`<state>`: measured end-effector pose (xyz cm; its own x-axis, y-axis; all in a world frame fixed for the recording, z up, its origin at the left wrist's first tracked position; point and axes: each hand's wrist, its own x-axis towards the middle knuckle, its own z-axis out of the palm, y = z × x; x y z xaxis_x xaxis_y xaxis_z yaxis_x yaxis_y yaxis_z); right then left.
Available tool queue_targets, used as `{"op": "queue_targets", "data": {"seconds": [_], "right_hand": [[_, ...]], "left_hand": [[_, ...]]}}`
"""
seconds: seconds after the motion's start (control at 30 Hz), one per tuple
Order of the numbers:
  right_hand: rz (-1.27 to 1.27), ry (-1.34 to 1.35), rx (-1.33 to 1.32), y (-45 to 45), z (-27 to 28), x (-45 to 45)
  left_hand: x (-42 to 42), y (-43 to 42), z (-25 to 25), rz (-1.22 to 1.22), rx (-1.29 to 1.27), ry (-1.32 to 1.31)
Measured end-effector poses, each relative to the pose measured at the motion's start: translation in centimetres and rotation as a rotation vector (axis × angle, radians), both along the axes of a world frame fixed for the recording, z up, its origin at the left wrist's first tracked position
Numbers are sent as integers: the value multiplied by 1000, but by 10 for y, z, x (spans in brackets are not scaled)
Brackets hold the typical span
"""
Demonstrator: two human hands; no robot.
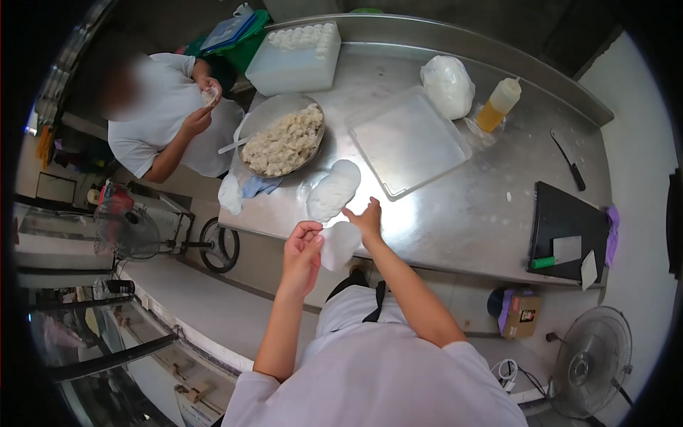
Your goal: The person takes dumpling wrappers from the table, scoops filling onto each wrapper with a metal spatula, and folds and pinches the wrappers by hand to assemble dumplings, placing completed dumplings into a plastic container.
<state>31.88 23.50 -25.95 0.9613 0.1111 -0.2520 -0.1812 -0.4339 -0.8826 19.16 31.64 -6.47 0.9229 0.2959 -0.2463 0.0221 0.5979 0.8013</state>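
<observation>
My left hand (304, 260) is closed, thumb and fingers pinching the edge of a thin round white dough wrapper (340, 247) just in front of the table's edge. The wrapper hangs between my two hands, its far side close to my right wrist. My right hand (366, 220) has its fingers apart at the table's near edge. It is nearest to a floury white pile of dough wrappers (334, 191) lying on the steel table. Left of that pile stands a large bowl (319, 146) heaped with chunky pale filling (284, 142).
A clear plastic tray (409, 142), a white bag (448, 87) and an oil bottle (498, 105) are on the steel table (491, 213). A black board (569, 228) with a scraper, and a knife (568, 158), lie right. A co-worker (174, 107) stands left by stacked containers (295, 67).
</observation>
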Motion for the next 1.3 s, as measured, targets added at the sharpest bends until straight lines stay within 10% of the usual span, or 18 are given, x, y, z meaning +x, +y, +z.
{"op": "queue_targets", "data": {"seconds": [0.27,0.47,0.7,0.8,0.93,1.3], "right_hand": [[-199,586,-53,92,39,39],[-182,-19,241,85,14,26],[74,248,889,-29,97,131],[82,214,842,-63,79,203],[-110,-119,8,-113,49,257],[256,103,207,-151,91,317]], "left_hand": [[-39,10,-7,245,48,144],[-58,28,-15,357,78,95],[-42,35,-5,294,106,92],[-27,25,4,243,55,83],[-20,15,6,163,25,75],[-17,-8,1,130,21,154]]}}
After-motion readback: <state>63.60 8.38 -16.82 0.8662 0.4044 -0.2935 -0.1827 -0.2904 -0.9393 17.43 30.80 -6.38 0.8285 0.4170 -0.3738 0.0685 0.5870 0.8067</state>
